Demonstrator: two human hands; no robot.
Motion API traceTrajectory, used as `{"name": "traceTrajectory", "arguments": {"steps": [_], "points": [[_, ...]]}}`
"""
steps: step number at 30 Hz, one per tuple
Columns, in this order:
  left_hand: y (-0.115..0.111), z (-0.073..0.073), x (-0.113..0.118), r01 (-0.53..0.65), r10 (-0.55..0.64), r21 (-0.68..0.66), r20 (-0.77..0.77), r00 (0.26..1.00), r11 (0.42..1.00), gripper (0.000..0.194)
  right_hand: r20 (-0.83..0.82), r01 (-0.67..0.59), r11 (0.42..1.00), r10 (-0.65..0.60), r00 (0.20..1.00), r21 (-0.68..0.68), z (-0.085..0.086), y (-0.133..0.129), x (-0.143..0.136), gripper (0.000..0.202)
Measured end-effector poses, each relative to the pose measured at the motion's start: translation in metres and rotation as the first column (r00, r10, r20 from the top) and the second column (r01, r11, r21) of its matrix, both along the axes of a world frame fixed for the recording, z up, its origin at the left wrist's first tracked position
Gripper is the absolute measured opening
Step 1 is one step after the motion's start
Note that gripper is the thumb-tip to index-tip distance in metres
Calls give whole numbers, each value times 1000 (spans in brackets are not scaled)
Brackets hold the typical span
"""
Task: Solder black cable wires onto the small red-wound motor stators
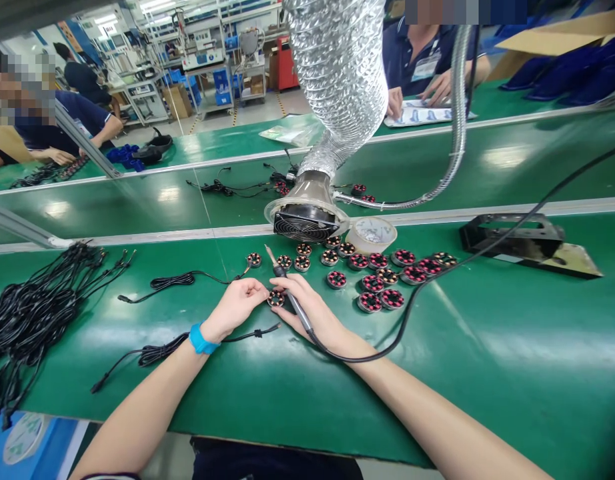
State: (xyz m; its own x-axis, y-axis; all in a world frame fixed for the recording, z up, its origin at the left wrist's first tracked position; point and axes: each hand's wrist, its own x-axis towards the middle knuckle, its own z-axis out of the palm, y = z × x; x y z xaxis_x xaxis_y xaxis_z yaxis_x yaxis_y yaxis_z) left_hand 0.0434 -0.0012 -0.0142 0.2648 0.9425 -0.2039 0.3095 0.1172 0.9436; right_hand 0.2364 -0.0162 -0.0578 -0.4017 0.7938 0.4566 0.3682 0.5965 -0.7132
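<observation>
A soldering iron (293, 300) rests in my right hand (315, 310), its tip pointing up and away over the bench. The thumb and fingers of that same hand reach round the right side of a small round motor stator with copper coils (275, 299). My left hand (241, 301), with a blue band at the wrist, has its fingertips pinched together at the stator's left edge. What lies between those fingertips is too small to make out. Just beyond, another stator (254, 260) has a coiled black cable (172, 281) leading to it. A second cable (160, 352) lies behind my left wrist.
A fume extractor (307, 220) with a silver duct hangs above the bench. Several red and copper stators (372, 283) and a tape roll (371, 235) sit to the right, near a metal stand (517, 237). A cable pile (37, 313) lies left. Co-workers sit opposite.
</observation>
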Motion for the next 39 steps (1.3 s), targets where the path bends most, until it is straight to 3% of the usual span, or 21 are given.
{"name": "traceTrajectory", "arguments": {"steps": [5, 10, 16, 22, 29, 35, 39], "points": [[-3, 10, -2, -160, 161, 20, -33, 986, 987, 39, 7, 20, 1000, -20, 1000, 16, -1, 1, 0, 52], [-13, 5, 0, 5, 28, 85, -381, 924, 996, 45, 26, 49, 999, -49, 998, 20, -5, 2, 2, 53], [-18, -1, 11, 41, 20, 129, -442, 897, 991, 38, 70, 34, 999, -36, 997, 39, -5, 1, 2, 54], [-14, -5, 3, 85, -51, 83, -352, 935, 993, 20, 66, 47, 998, -50, 997, 41, -8, 1, 1, 51], [-9, 2, -2, 87, -57, 124, -224, 973, 989, 26, 63, 36, 999, -38, 997, 33, -5, 0, 2, 51], [-5, 5, -5, 114, -108, -55, 92, 990, 992, 28, 48, 26, 999, -28, 998, 26, -2, 0, 3, 49], [-1, 18, -18, 52, -33, -114, 161, 986, 992, 32, 36, 22, 999, -24, 999, 42, 0, 0, 3, 51]]}}
